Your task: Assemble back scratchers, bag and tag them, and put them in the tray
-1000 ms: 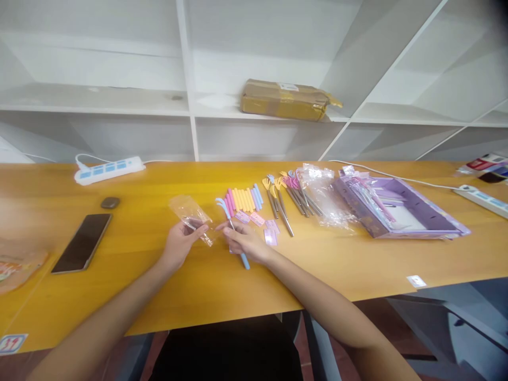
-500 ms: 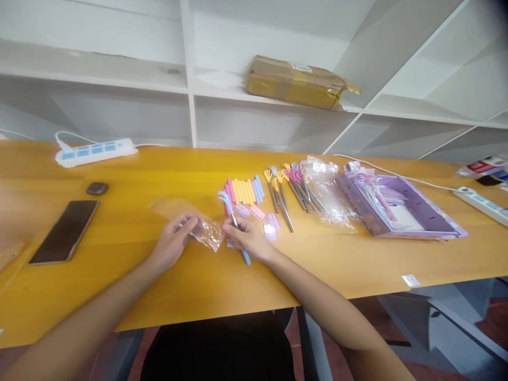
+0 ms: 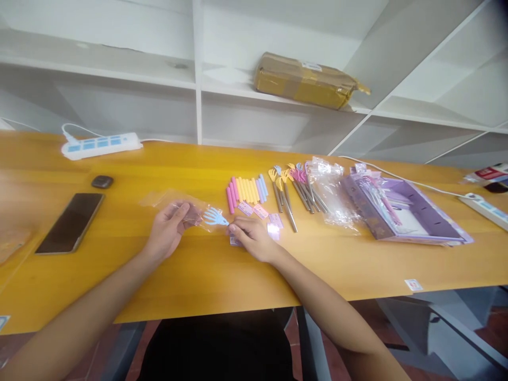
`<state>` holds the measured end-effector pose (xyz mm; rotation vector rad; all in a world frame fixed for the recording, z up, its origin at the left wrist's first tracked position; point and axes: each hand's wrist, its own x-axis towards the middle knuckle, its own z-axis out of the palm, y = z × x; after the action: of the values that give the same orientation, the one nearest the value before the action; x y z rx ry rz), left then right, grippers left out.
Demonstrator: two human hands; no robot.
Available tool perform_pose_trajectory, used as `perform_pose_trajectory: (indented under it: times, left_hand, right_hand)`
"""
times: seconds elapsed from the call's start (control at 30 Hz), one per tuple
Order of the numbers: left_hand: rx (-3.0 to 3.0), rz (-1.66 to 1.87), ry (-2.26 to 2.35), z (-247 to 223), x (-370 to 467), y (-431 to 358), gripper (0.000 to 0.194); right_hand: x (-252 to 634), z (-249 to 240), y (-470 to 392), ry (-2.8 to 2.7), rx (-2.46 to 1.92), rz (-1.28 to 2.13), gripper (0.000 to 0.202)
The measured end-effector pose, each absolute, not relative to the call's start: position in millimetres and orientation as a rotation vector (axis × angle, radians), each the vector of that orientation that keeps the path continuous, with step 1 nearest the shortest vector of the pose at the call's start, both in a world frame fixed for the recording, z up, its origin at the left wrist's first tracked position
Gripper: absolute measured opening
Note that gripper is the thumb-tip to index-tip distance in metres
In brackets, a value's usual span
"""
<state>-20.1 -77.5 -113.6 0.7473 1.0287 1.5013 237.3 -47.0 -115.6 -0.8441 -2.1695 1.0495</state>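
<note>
My left hand (image 3: pixel 169 227) is closed on a clear plastic bag (image 3: pixel 194 214), which stretches out to both sides of the fingers. In my right hand (image 3: pixel 252 237) is a back scratcher (image 3: pixel 215 216) with a light blue claw head. The claw points left and lies at the bag's mouth, seemingly inside it; the handle is hidden by the hand. Beyond the right hand are pink, yellow and blue handle sleeves (image 3: pixel 246 190) in a row. Small printed cards (image 3: pixel 260 211) lie in front of them. Several more back scratchers (image 3: pixel 283 193) with metal rods lie to the right.
Clear bags (image 3: pixel 329 185) are piled beside a purple box (image 3: pixel 420 235) holding packed items. A phone (image 3: pixel 69 222), a small black case (image 3: pixel 102 181) and a power strip (image 3: pixel 102 145) are at left. A taped parcel (image 3: pixel 305 82) sits on the shelf behind.
The blue back scratcher has turned from nearly upright to pointing left, and its claw has come to the bag's mouth. The bag now looks opened out. The view has shifted slightly.
</note>
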Motion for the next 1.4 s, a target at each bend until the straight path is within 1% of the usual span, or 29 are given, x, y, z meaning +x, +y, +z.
perform_pose_trajectory:
  times: [0.2,0.37,0.67,0.83,0.97,1.03,1.17,1.27,1.4]
  left_hand:
    - [0.704,1.501,1.007,-116,-22,-77,0.034]
    - [0.685,1.443,1.034,-116,-20,-78,0.037]
    - [0.776,1.359,1.016,-120,-17,-83,0.032]
    - [0.840,1.303,1.036,-123,-15,-85,0.037]
    - [0.954,1.201,1.029,-128,-17,-87,0.035]
    - [1.020,1.164,1.052,-131,-17,-88,0.035]
    - [1.105,1.128,1.076,-138,-14,-90,0.032]
    - [1.078,1.191,1.046,-139,-12,-90,0.028]
    - [0.933,1.413,1.083,-128,-16,-85,0.029]
  right_hand:
    - [236,-117,-48,-2.226,-0.846,0.976,0.045]
    - [237,-117,-49,-2.219,-0.867,0.970,0.041]
    - [237,-116,-49,-2.232,-0.902,0.958,0.039]
    - [235,-115,-50,-2.199,-0.881,0.945,0.030]
    - [234,-118,-51,-2.148,-0.891,0.947,0.017]
    - [233,-119,-51,-2.140,-0.903,0.940,0.013]
    - [232,-120,-53,-2.133,-0.916,0.938,0.018]
    - [232,-120,-53,-2.142,-0.919,0.946,0.021]
    - [234,-120,-49,-2.153,-0.970,0.929,0.020]
